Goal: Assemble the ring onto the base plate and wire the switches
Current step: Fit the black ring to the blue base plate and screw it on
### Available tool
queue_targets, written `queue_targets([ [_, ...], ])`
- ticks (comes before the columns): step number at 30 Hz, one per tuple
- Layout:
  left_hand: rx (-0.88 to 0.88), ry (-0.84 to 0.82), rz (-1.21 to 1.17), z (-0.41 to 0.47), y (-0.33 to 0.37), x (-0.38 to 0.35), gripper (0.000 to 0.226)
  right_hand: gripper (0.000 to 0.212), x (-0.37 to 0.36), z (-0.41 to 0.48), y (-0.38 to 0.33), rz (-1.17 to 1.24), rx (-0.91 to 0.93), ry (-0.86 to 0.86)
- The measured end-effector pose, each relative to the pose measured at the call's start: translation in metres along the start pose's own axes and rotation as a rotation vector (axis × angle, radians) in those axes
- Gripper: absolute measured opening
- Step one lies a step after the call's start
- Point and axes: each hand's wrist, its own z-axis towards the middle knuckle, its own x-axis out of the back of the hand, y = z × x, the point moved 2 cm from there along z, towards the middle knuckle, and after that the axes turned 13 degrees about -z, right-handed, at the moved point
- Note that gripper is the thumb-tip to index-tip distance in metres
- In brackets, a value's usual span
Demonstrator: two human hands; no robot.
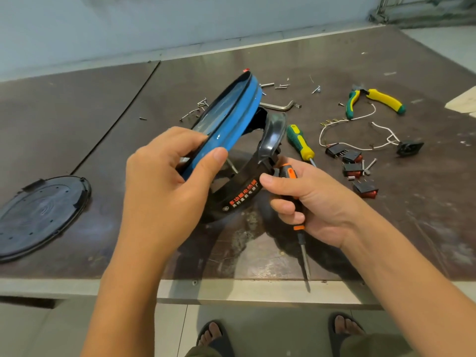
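Note:
My left hand (167,186) grips the near rim of a round blue plate (231,117), which is tilted up on edge above the table. A black ring band (244,194) with red and white lettering curves beneath it, with a black handle part (273,135) at its far end. My right hand (309,202) holds an orange-and-black screwdriver (300,228), tip pointing toward me, and its thumb touches the ring. Several black and red rocker switches (353,171) lie to the right with white wires (360,148) and a black socket (409,148).
A black round cover plate (38,217) lies at the left. A green-and-yellow screwdriver (301,143), green-and-yellow pliers (373,101), a hex key (280,106) and several loose screws (282,86) are scattered behind. The table's front edge (231,289) runs just below my hands.

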Motion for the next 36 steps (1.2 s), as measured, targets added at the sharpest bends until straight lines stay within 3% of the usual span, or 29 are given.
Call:
queue_targets([
  [5, -0.034, 0.032, -0.042, 0.0, 0.003, 0.001, 0.015, 0.05, 0.007, 0.001, 0.001, -0.015, 0.049, -0.014],
  [13, -0.054, 0.068, -0.073, -0.005, -0.001, -0.009, 0.027, 0.018, 0.016, 0.001, 0.001, 0.038, 0.072, 0.022],
  [21, -0.144, 0.153, -0.006, -0.006, -0.006, -0.017, 0.021, 0.023, 0.02, -0.001, 0.002, 0.02, 0.05, 0.0],
  [27, -0.223, 0.176, 0.078, -0.011, -0.008, -0.032, 0.021, 0.013, 0.018, -0.002, 0.001, -0.03, 0.071, -0.035],
  [36, -0.277, 0.154, 0.148, -0.016, -0.016, -0.043, 0.018, 0.02, 0.015, -0.003, 0.002, -0.067, 0.047, 0.05],
])
